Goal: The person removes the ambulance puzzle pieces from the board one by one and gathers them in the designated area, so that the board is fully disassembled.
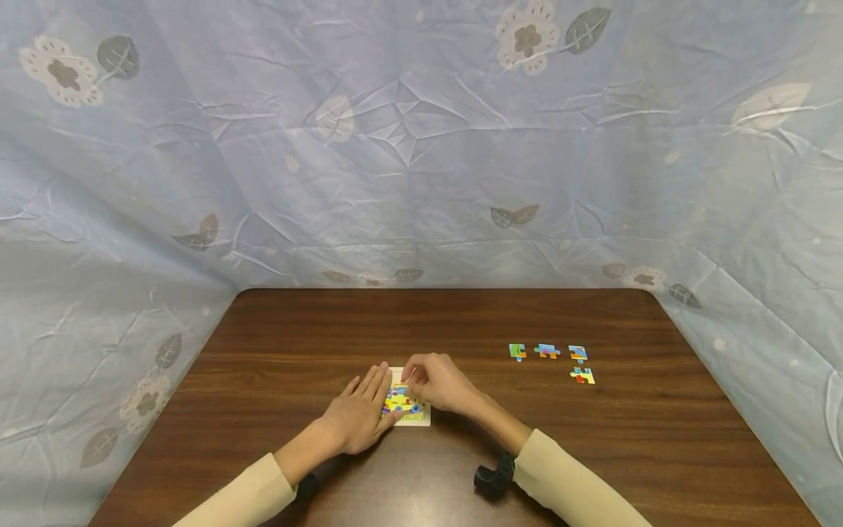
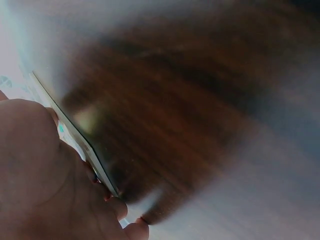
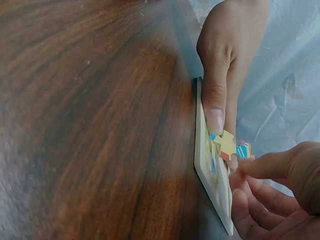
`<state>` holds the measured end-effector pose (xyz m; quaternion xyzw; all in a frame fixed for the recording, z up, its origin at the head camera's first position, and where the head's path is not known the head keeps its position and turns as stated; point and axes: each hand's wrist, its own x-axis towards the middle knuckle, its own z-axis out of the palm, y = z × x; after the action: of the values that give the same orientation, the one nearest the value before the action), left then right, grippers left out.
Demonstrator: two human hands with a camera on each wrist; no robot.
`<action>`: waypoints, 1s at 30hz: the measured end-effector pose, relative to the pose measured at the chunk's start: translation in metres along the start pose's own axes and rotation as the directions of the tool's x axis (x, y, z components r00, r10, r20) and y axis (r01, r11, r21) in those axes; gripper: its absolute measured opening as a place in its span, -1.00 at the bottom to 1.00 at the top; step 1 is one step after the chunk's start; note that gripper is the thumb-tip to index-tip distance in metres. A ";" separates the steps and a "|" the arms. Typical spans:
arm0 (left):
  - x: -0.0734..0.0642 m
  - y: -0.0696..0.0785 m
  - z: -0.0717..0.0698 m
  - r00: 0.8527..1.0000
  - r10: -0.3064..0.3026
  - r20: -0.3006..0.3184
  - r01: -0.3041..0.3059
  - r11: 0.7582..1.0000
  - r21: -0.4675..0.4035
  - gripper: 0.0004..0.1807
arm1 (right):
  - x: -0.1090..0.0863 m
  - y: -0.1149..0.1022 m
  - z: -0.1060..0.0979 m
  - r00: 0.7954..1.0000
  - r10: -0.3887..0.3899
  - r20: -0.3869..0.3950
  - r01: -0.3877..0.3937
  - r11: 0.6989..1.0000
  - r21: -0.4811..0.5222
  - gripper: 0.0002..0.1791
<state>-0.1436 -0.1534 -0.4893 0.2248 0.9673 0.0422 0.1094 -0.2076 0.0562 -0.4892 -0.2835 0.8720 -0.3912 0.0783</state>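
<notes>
A small jigsaw board [image 1: 427,419] with a pale frame lies on the table, its printed picture partly covered by both hands. My left hand [image 1: 358,419] rests over the board's left side with fingers straight, its thumb [image 3: 215,120] pressing down near a yellow puzzle piece [image 3: 226,145]. From the right, my right hand [image 1: 443,382] reaches over the upper part of the board. Between its thumb and fingers it pinches a blue-striped puzzle piece [image 3: 244,150], which stands up above the frame beside the yellow one. The left wrist view shows mostly my palm [image 2: 30,170] along the board's edge.
Several loose puzzle pieces [image 1: 547,351] lie to the right on the brown wooden table [image 1: 316,329]. One of them, a yellow and red piece [image 1: 582,376], sits nearer than the others. A pale floral curtain [image 1: 421,183] surrounds the table's back and sides.
</notes>
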 end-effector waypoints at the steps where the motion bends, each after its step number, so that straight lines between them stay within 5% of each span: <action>1: 0.000 0.000 0.000 1.000 0.000 -0.001 0.000 1.000 -0.002 -0.11 | -0.001 0.000 0.000 1.000 -0.001 0.000 0.001 1.000 0.015 -0.83; 5: 0.000 0.000 -0.001 1.000 -0.003 -0.005 0.003 1.000 -0.003 -0.12 | -0.002 0.001 0.000 1.000 0.013 -0.009 -0.012 0.996 0.088 -0.76; 14: 0.001 -0.001 0.002 1.000 -0.010 -0.009 0.010 1.000 -0.016 -0.11 | -0.007 0.008 -0.002 0.999 0.005 -0.036 0.002 0.981 0.195 -0.96; 22: 0.006 -0.002 0.010 1.000 -0.021 -0.011 0.020 0.999 -0.030 -0.09 | -0.016 0.008 -0.029 0.998 0.018 -0.066 0.006 0.942 0.336 -0.91; 30: 0.003 0.002 0.002 1.000 -0.021 -0.006 0.021 0.999 -0.035 -0.10 | -0.026 0.013 -0.055 0.994 0.046 -0.096 -0.013 0.946 0.323 -0.91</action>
<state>-0.1451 -0.1504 -0.4917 0.2125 0.9691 0.0588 0.1105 -0.2113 0.1133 -0.4636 -0.2334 0.8037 -0.5408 0.0848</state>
